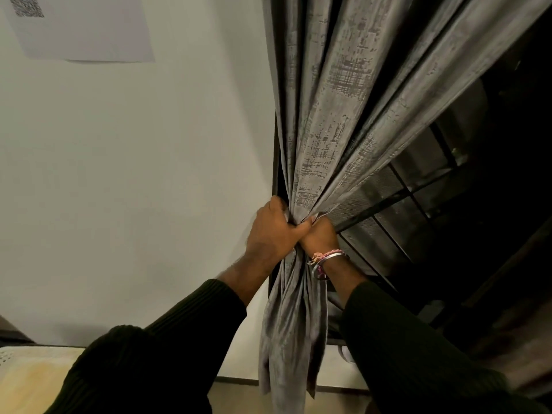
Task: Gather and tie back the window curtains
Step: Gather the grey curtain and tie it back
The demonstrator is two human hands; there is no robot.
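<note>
A grey patterned curtain hangs at the left edge of a dark window and is bunched into a narrow bundle at mid-height. My left hand grips the bundle from the left, fingers wrapped round the folds. My right hand grips the same bundle from the right, pressed against the left hand; its wrist wears a metal bangle and a pink thread. Below the hands the loose curtain tail hangs down. No tie-back band is visible.
A white wall fills the left, with a paper sheet taped near the top. The dark window with a mesh screen and bars lies to the right. A cream-covered surface sits at the lower left.
</note>
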